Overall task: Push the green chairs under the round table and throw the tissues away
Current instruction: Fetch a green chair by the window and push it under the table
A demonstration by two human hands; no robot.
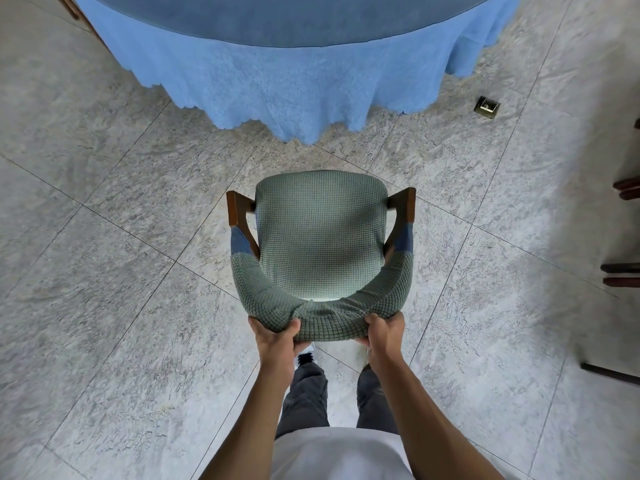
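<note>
L hand [277, 336] & R hand [382, 332] both grip green chair [320, 237] backrest; risk: front legs snag tablecloth [294, 98] hem.

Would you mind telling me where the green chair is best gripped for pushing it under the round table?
Grip the curved top of the backrest from behind, one hand on each side, as the left hand and right hand do now. The green chair faces the round table, so its back rim is the nearest part and a two-sided hold probably steers it straight.

A brass floor socket [487, 106] interrupts grey tiles [104, 271].
</note>
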